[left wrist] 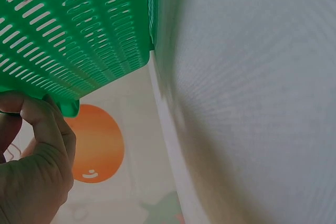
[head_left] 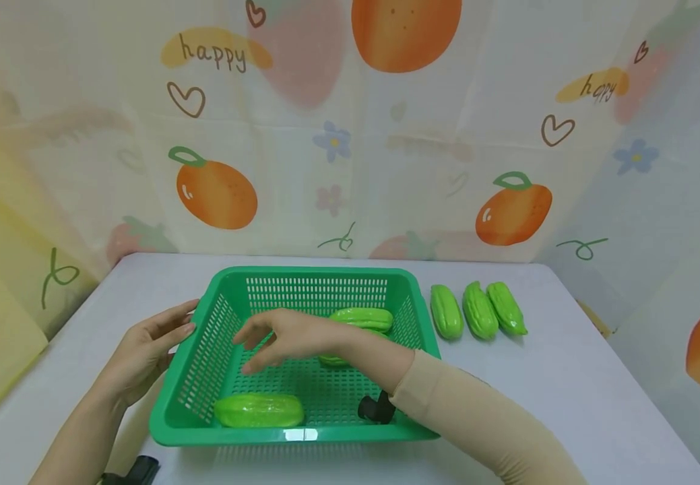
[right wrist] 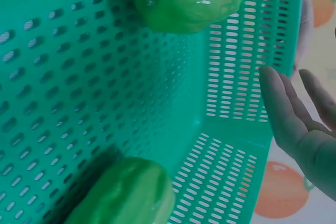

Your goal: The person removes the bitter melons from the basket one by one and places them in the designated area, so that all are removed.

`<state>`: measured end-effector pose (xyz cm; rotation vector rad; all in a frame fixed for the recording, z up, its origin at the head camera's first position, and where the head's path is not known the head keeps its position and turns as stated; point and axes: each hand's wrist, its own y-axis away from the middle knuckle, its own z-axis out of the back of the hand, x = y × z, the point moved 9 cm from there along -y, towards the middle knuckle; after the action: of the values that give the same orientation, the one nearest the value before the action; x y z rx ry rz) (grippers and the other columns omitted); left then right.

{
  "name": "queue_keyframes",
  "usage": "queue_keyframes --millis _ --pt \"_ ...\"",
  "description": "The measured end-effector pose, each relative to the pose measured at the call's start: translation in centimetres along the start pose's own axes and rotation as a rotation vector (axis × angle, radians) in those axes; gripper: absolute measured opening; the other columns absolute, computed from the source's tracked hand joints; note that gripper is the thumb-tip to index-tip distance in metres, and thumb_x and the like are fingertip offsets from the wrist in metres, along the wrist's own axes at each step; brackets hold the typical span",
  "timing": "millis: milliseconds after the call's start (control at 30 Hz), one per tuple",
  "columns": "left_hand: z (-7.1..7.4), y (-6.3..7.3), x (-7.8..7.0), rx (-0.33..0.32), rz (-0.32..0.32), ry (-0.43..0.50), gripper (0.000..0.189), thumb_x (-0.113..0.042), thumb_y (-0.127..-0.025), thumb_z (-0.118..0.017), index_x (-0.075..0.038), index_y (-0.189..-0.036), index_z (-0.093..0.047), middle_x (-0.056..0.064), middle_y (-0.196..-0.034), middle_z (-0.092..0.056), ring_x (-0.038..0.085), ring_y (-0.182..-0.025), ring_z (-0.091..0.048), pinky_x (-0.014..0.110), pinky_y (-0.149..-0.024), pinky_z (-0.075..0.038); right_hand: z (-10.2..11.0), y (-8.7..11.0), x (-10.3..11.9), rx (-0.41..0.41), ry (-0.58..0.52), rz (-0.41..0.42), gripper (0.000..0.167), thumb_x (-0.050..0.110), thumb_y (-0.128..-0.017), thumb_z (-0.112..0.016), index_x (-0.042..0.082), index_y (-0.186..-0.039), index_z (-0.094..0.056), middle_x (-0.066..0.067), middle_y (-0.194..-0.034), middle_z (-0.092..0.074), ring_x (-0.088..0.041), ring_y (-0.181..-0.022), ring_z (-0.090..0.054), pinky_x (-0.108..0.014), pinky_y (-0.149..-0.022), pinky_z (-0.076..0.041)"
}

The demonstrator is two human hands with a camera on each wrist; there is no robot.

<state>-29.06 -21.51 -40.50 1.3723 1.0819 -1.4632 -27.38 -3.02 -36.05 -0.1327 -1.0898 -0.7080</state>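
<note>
A green plastic basket [head_left: 319,434] with slotted walls stands on the white table. At its left rim, my left hand [head_left: 143,347] holds the edge, fingers bent around it; the left wrist view shows this hand [left wrist: 37,150] against the rim. My right hand [head_left: 292,337] hovers over the basket's inside, fingers loosely spread and holding nothing. One glossy green ridged gourd [head_left: 259,410] lies along the front wall inside. Another gourd [head_left: 362,316] lies toward the back right, with one more partly hidden behind my right forearm. Two gourds also appear in the right wrist view.
Right of the basket, three more gourds [head_left: 480,311] lie side by side on the white table [head_left: 544,391]. A fruit-patterned cloth [head_left: 386,168] hangs behind and at the sides. Black devices [head_left: 376,408] sit at both wrists.
</note>
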Motion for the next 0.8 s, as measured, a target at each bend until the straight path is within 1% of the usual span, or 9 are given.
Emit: queue_keyframes --millis 100,200,333,500,700,800 --pt "0.0 0.0 0.0 0.000 -0.003 0.004 0.048 -0.014 -0.103 -0.053 -0.011 -0.149 -0.042 -0.010 -0.110 -0.066 0.004 -0.089 -0.070 0.026 -0.073 -0.062 -0.5 -0.2 -0.5 0.033 -0.013 -0.026 0.047 0.021 -0.088 -0.075 0.016 -0.132 -0.060 -0.001 -0.131 -0.063 -0.010 -0.116 -0.061 -0.028 -0.084 -0.059" --pt "0.0 0.0 0.0 0.000 -0.002 0.005 0.048 -0.014 -0.102 -0.053 -0.010 -0.149 -0.042 -0.010 -0.109 -0.066 0.004 -0.089 -0.070 0.025 -0.073 -0.062 -1.1 -0.3 -1.1 0.081 -0.014 -0.053 0.050 0.019 -0.088 -0.075 0.013 -0.135 -0.058 -0.005 -0.136 -0.061 -0.013 -0.122 -0.059 -0.030 -0.085 -0.059" --pt "0.0 0.0 0.0 0.000 -0.001 0.009 0.049 -0.014 -0.102 -0.053 -0.010 -0.150 -0.041 -0.010 -0.109 -0.066 0.004 -0.089 -0.070 0.025 -0.072 -0.062 -1.8 -0.5 -2.1 0.135 0.000 -0.103 0.055 0.018 -0.087 -0.076 0.012 -0.138 -0.055 -0.011 -0.139 -0.058 -0.010 -0.117 -0.060 -0.030 -0.084 -0.059" --pt "0.0 0.0 0.0 0.000 -0.002 0.014 0.050 -0.014 -0.102 -0.053 -0.009 -0.150 -0.041 -0.009 -0.108 -0.065 0.004 -0.089 -0.070 0.025 -0.072 -0.062 -2.3 -0.5 -3.3 0.180 -0.034 -0.164 0.056 0.013 -0.086 -0.076 0.012 -0.137 -0.054 -0.013 -0.139 -0.058 -0.012 -0.115 -0.061 -0.032 -0.084 -0.060" --pt "-0.1 0.0 -0.1 0.000 -0.006 0.013 0.050 -0.014 -0.102 -0.053 -0.008 -0.150 -0.040 -0.010 -0.110 -0.065 0.004 -0.089 -0.070 0.025 -0.072 -0.062 -2.7 -0.5 -4.3 0.243 -0.032 -0.213 0.054 0.009 -0.086 -0.075 0.013 -0.135 -0.055 -0.010 -0.134 -0.060 -0.012 -0.113 -0.061 -0.034 -0.086 -0.059" --pt "-0.1 0.0 -0.1 -0.003 -0.007 0.012 0.050 -0.014 -0.102 -0.053 -0.008 -0.150 -0.040 -0.009 -0.109 -0.066 0.004 -0.089 -0.070 0.025 -0.072 -0.062 -3.1 -0.4 -4.8 0.290 -0.022 -0.241 0.056 0.008 -0.085 -0.076 0.015 -0.137 -0.055 -0.009 -0.135 -0.060 -0.012 -0.118 -0.060 -0.034 -0.087 -0.059"
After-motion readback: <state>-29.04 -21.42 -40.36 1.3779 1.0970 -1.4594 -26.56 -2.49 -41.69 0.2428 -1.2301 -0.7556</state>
